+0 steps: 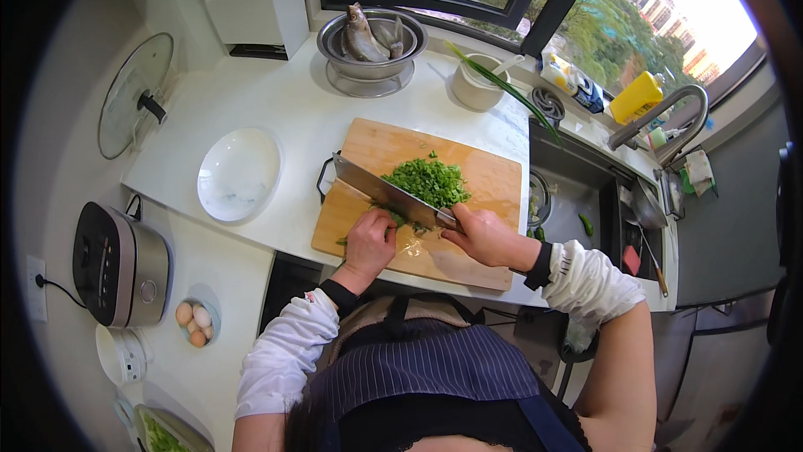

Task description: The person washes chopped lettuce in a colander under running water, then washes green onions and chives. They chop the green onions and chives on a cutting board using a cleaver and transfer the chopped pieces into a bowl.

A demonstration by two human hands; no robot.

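A wooden cutting board (pixel 489 170) lies on the white counter, with a pile of chopped green herbs or scallions (pixel 428 181) near its middle. My right hand (pixel 488 235) grips the handle of a broad kitchen cleaver (pixel 382 192), whose blade slants across the board between the pile and my left hand. With its fingers curled, my left hand (pixel 370 242) holds down a small bunch of greens (pixel 395 218) beside the blade. Part of the bunch is hidden under the fingers. A few scraps lie close to the cleaver's heel.
Left of the board sits a white plate (pixel 239 175). Behind it, a steel bowl (pixel 326 54) holding fish stands on a rack. A white pot (pixel 473 89) with long green leaves is at the back. The sink (pixel 574 201) lies right; a rice cooker (pixel 147 276) and eggs (pixel 199 318) are left.
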